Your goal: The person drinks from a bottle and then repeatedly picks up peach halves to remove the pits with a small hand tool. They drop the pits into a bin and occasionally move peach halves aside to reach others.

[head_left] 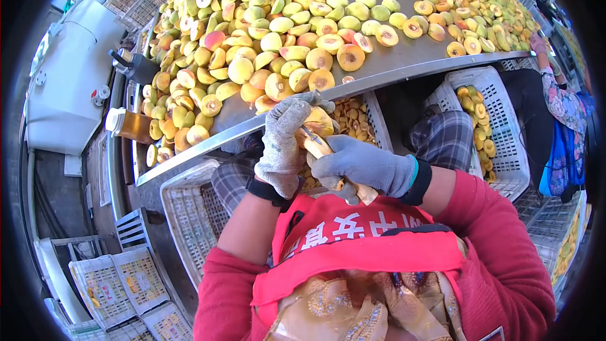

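Observation:
My left hand (281, 145), in a worn pale glove, is closed around a yellow peach half (320, 120) just over the table's front edge. Gripped in my right hand (372, 165), in a grey glove, is a wooden-handled knife (317, 144). Its handle end sticks out below my fist. The tool's metal end meets the peach half, and how deep it sits there is hidden. Beneath my hands, a crate (377, 123) holds many small cut fruit pieces.
A metal table (404, 50) bears a heap of halved peaches (271, 41). Crates stand at both sides, one on the right (514, 145) with peach pieces. A jar of brown liquid (129, 123) stands at left. Another person (565, 104) is at far right.

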Motion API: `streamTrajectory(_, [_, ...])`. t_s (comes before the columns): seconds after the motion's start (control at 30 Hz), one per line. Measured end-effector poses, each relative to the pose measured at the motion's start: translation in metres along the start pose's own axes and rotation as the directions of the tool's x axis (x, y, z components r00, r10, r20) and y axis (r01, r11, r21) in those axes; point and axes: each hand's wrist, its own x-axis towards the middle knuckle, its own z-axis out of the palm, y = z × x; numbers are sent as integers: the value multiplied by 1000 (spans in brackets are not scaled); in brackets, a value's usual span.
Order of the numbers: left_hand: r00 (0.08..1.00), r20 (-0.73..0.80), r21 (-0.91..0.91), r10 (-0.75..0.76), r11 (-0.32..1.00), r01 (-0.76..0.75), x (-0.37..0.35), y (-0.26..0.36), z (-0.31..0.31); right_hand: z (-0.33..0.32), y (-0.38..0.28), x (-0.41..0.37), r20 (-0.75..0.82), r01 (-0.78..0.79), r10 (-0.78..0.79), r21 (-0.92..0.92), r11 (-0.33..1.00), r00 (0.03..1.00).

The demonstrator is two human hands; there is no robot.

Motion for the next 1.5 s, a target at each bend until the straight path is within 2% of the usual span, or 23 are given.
streamTrajectory(0.23, [998, -42, -96, -50, 994, 46, -3, -3, 14, -5, 9, 3, 52, 20, -27, 136, 990, 998])
streamTrajectory(0.37, [995, -87, -129, -40, 991, 28, -3, -6, 18, -5, 13, 4, 25, 72, -73, 59, 996, 997])
streamTrajectory(0.5, [995, -47, -383, -91, 922, 66, 8, 4, -6, -7, 14, -1, -54, 132, -138, -103, 986, 989])
streamTrajectory(0.57, [933, -357, -281, 30, 950, -138, 15, 5, -12, -15, 16, -3, -103, 172, -187, -144, 975, 977])
streamTrajectory(0.6, [975, -221, -237, 14, 969, -67, 7, 14, -20, -23, 22, 1, -117, 209, -229, -158, 965, 966])
streamTrajectory(0.63, [966, -259, -171, -6, 984, -39, 4, 23, -26, -31, 26, 3, -127, 246, -269, -173, 954, 955])
streamTrajectory(0.7, [952, -295, 68, 85, 995, -68, -12, 49, -33, -41, 26, -1, -136, 74, -91, -127, 989, 986])
streamTrajectory(0.73, [886, -233, 669, 402, 727, -153, -27, 58, -44, -42, 23, -6, -139, 19, -27, -60, 998, 990])
streamTrajectory(0.77, [801, 22, 981, 599, 142, -132, -45, 69, -57, -46, 21, -10, -141, -33, 34, 10, 999, 989])
streamTrajectory(0.83, [856, -234, 971, 461, 161, 179, -91, 108, -98, -62, 26, -14, -113, -64, 62, -14, 998, 992])
streamTrajectory(0.9, [810, -490, 870, 323, 117, 479, -112, 140, -119, -75, 41, -11, -105, -80, 81, 17, 997, 991])
streamTrajectory(1.0, [736, -515, 854, 439, 186, 486, -112, 140, -120, -81, 51, 1, -93, -82, 89, 73, 994, 992])
streamTrajectory(1.03, [742, -493, 844, 453, 456, 283, -96, 127, -106, -79, 50, 4, -64, -67, 75, 119, 991, 995])
streamTrajectory(1.07, [797, -355, 920, 488, 332, 207, -79, 116, -109, -77, 49, 5, -41, -51, 59, 165, 985, 997])
streamTrajectory(1.13, [878, -275, 953, 392, 235, 193, -21, 95, -80, -77, 52, 6, -17, -30, 34, 200, 979, 999])
streamTrajectory(1.17, [880, -157, 986, 448, 22, 165, 4, 79, -71, -81, 59, 8, -13, -28, 31, 188, 982, 999])
streamTrajectory(1.2, [952, -71, 996, 297, -38, 87, 23, 74, -59, -83, 63, 6, -12, -29, 31, 175, 984, 999])
streamTrajectory(1.23, [890, 454, 587, 32, -763, -272, 48, 61, -106, -83, 62, 3, -17, -53, 57, 166, 985, 998])
streamTrajectory(1.27, [950, -235, 916, 208, -278, 287, 73, 43, -67, -81, 60, 1, -26, -79, 84, 158, 984, 996])
streamTrajectory(1.3, [971, -155, 899, 181, -381, 215, 84, 29, -63, -78, 57, -3, -42, -107, 115, 152, 982, 993])
streamTrajectory(1.37, [962, -204, 891, 181, -372, 259, 91, 22, -57, -71, 54, -8, -109, -114, 135, 186, 976, 985])
streamTrajectory(1.43, [963, -190, 957, 191, -185, 225, 97, 18, -80, -70, 54, -10, -76, -169, 188, 204, 964, 979])
streamTrajectory(1.5, [957, -166, 971, 237, -127, 200, 88, 18, -82, -66, 52, -11, -117, -117, 137, 164, 980, 984])
